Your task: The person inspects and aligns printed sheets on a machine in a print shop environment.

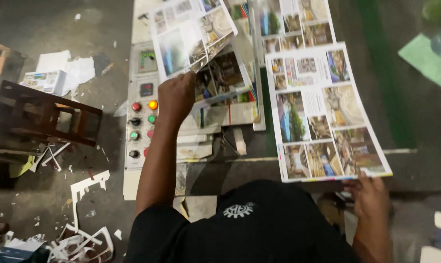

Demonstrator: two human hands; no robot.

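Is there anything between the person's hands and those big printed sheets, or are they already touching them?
Nothing visible is in the way. The left hand already grips the lifted sheet, and the right hand touches the near edge of the flat printed sheet.

Your left hand (176,97) pinches a printed sheet (191,36) of photographs by its lower edge and holds it lifted, curling above a stack of similar sheets (225,78). Your right hand (371,195) grips the near corner of another printed sheet (322,112), which lies flat. Just beside your left forearm sits a control panel (141,112) with red, green and orange buttons. Paper scraps (84,214) litter the floor by a wooden stool (45,117).
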